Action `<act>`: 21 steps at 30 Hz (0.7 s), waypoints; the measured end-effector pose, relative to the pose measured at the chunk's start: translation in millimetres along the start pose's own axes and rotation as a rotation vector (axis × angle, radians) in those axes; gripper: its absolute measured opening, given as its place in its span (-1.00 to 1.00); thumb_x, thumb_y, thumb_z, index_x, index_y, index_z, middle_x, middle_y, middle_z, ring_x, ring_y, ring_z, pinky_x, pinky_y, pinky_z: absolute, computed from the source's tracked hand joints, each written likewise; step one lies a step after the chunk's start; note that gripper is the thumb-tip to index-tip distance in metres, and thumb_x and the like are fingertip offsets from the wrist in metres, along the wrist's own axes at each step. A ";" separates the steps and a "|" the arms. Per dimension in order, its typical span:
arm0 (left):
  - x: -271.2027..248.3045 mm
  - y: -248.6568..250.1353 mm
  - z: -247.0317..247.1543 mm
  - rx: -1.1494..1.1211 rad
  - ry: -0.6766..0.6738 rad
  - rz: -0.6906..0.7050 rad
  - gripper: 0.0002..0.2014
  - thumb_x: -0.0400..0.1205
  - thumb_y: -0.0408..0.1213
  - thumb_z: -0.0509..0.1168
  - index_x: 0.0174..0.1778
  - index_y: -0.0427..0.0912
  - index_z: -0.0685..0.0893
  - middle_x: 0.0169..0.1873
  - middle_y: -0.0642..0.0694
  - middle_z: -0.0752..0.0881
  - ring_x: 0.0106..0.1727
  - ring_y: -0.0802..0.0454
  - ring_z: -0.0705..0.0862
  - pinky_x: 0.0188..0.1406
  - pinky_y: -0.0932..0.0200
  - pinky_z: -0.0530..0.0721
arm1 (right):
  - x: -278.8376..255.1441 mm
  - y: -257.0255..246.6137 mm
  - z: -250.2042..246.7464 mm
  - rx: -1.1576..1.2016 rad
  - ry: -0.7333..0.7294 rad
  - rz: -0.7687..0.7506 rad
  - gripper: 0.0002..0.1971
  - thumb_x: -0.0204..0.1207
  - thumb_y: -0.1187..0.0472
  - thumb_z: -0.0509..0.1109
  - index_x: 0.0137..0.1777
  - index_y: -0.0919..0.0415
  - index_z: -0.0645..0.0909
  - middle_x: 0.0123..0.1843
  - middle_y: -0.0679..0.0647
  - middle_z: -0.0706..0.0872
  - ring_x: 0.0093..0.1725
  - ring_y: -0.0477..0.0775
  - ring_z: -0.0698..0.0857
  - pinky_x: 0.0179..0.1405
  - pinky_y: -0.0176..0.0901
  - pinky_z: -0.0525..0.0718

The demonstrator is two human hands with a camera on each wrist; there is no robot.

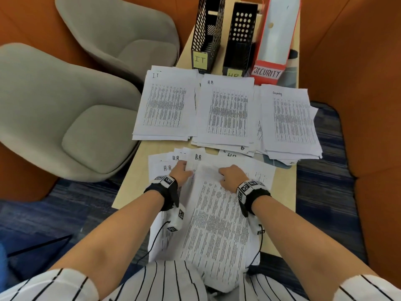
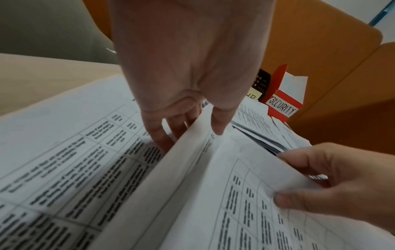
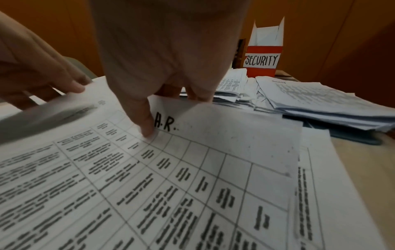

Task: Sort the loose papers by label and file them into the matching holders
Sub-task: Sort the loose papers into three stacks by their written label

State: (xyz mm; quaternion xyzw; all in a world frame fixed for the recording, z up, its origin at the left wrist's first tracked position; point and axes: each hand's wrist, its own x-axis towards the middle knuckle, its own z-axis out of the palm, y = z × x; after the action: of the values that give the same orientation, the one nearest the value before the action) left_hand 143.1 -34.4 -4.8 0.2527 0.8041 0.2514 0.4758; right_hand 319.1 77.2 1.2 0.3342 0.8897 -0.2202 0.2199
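Observation:
A fanned heap of loose printed sheets (image 1: 217,213) lies at the table's near end, several marked H.R. My left hand (image 1: 184,168) pinches the raised left edge of the top H.R sheet (image 2: 213,186), thumb on top and fingers (image 2: 162,135) beneath. My right hand (image 1: 223,174) holds the same sheet (image 3: 192,160) at its top edge, thumb (image 3: 147,130) pressed beside the label. Sorted piles lie further back: IT pile (image 1: 165,105), HR pile (image 1: 225,111), Security pile (image 1: 290,120). Behind them stand the black mesh IT holder (image 1: 206,33), black HR holder (image 1: 238,40) and red SECURITY holder (image 1: 275,40).
Two grey armchairs (image 1: 76,118) stand close to the table's left side. An orange partition (image 1: 358,83) runs along the right and back. The narrow wooden table (image 1: 132,177) shows bare strips only at its edges. Blue carpet lies below.

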 end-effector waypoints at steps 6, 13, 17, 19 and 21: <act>-5.7 1.1 7.6 0.019 -0.100 0.126 -0.73 0.58 -0.50 0.17 0.13 -0.30 0.69 0.14 -0.21 0.73 0.21 -0.15 0.66 0.20 0.04 0.56 | 2.3 8.2 -3.5 0.132 0.108 0.023 -0.39 0.44 0.51 0.15 0.50 0.17 0.22 -0.37 -0.04 0.57 -0.33 0.15 0.55 0.37 0.11 0.46; -27.4 3.4 -4.5 -0.342 -0.260 0.055 -0.56 0.58 0.00 0.32 0.35 -0.06 0.57 0.23 -0.11 0.71 0.23 -0.10 0.68 0.22 0.00 0.61 | 5.6 13.9 -8.7 0.153 0.381 0.055 -0.69 0.50 0.10 0.28 0.21 0.10 0.65 0.13 0.10 0.62 0.23 0.21 0.50 0.23 0.01 0.37; -32.1 -4.3 -5.8 -0.339 -0.403 0.108 -0.26 0.34 0.09 0.54 0.41 -0.05 0.49 0.25 -0.04 0.71 0.25 -0.02 0.71 0.26 0.01 0.66 | 8.6 7.9 -24.0 0.214 0.577 0.103 -0.70 0.44 0.07 0.38 0.06 0.22 0.73 0.19 0.12 0.53 0.29 0.20 0.43 0.41 0.05 0.23; -28.5 -5.1 -2.2 -0.112 -0.345 0.122 -0.47 0.46 -0.16 0.51 0.34 -0.15 0.57 0.16 -0.06 0.74 0.15 -0.02 0.73 0.21 0.07 0.65 | 10.1 0.3 -40.1 0.200 0.535 0.053 -0.67 0.49 0.06 0.35 0.16 0.20 0.69 0.32 0.09 0.54 0.42 0.15 0.41 0.61 0.16 0.03; -20.4 -5.4 -5.7 -0.104 -0.121 0.051 -0.62 0.53 -0.25 0.44 0.25 -0.24 0.63 0.05 -0.15 0.74 0.03 -0.10 0.71 0.11 0.04 0.67 | 10.9 -5.0 -52.7 0.200 0.564 0.014 -0.62 0.52 0.02 0.33 0.30 0.14 0.60 0.49 0.10 0.45 0.55 0.12 0.32 0.65 0.18 -0.13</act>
State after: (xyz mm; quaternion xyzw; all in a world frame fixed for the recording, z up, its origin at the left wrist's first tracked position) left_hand 145.7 -52.6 7.1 0.2627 0.7531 0.2890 0.5295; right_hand 295.4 107.6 39.0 0.4083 0.8873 -0.2034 -0.0683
